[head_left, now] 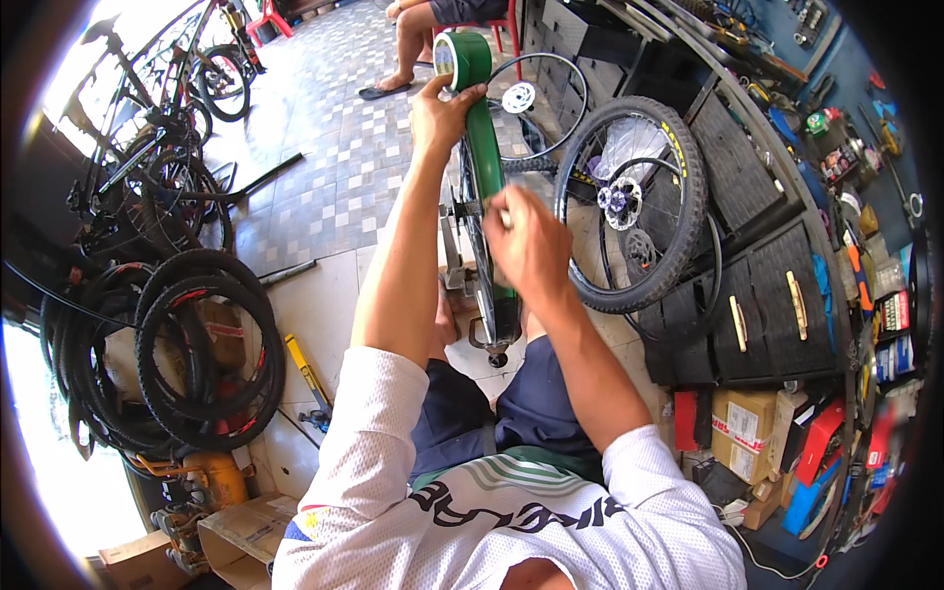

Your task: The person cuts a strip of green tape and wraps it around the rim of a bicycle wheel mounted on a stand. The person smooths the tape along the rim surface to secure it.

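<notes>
My left hand (pixel 439 120) is raised in front of me, gripping a large roll of green tape (pixel 475 61) with its thumb and fingers. From the roll a wide green strip (pixel 484 143) runs down toward me along a black bicycle rim (pixel 485 265), seen nearly edge-on. Over the strip's lower part is my right hand (pixel 531 244), its fingers curled and slightly blurred; whatever they pinch is hidden. The rim stands upright between my knees, at a metal stand (pixel 454 261). My right hand and the strip cover much of the rim.
A bicycle wheel with a knobby tyre (pixel 678 211) leans against dark drawers (pixel 777 315) at right. Loose tyres (pixel 211 344) and parked bicycles (pixel 147 147) crowd the left. A yellow-and-black tool (pixel 307 372) stands near my left leg. Another person's leg (pixel 405 44) shows ahead. Tools and boxes line the right.
</notes>
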Motion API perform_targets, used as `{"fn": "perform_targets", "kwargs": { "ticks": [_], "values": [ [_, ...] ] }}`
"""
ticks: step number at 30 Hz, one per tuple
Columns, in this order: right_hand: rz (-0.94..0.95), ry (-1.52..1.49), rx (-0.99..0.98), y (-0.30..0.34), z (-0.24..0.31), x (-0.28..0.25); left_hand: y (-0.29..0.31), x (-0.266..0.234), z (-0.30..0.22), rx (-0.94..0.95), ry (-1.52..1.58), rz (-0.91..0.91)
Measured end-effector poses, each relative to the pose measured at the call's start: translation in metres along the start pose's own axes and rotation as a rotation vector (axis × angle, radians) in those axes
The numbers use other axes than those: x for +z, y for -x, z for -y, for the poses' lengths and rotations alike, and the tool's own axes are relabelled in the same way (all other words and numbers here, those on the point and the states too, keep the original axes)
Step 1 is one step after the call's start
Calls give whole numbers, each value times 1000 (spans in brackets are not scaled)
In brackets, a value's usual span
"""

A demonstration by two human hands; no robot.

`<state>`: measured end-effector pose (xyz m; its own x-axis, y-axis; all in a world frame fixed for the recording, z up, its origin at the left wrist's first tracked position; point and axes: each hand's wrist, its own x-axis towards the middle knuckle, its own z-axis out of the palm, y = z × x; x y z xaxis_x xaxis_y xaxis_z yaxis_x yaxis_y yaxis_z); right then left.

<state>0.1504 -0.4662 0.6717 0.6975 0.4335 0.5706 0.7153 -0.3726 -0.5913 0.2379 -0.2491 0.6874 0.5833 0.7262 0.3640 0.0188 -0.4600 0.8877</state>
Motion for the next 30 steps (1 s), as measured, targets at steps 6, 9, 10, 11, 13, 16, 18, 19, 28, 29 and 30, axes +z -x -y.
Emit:
{"fn": "perform_targets", "kwargs": {
  "ticks": [6, 9, 10, 11, 13, 16, 18, 19, 28, 29, 30],
  "values": [
    [112, 102, 125, -93, 1, 0, 43, -7, -24, -11, 104, 20],
    [116, 79, 129, -83, 5, 1, 35, -14, -12, -38, 118, 56],
    [126, 58, 152, -66, 10, -2, 29, -16, -8, -55, 128, 87],
    [54, 59, 52, -37, -4, 1, 32, -11, -14, -41, 79, 64],
    [-64, -8, 15, 23, -5, -2, 28, -12, -16, -33, 77, 39],
    [-155, -43, -55, 79, -15, 0, 33, -13, -19, 24, 38, 5],
    [-174, -70, -71, 78, -23, 6, 46, -14, -26, 31, 9, 3],
    [-174, -99, -48, 70, -19, 6, 53, -16, -28, 14, 44, 27],
    [-90, -137, 70, 27, -6, -4, 115, -42, -35, -73, 204, 160],
    [-65, -204, 75, 32, -14, -2, 118, -44, -37, -115, 286, 202],
    [-39, -270, 79, 35, -21, 0, 117, -43, -33, 71, 153, 142]
  ]
}}
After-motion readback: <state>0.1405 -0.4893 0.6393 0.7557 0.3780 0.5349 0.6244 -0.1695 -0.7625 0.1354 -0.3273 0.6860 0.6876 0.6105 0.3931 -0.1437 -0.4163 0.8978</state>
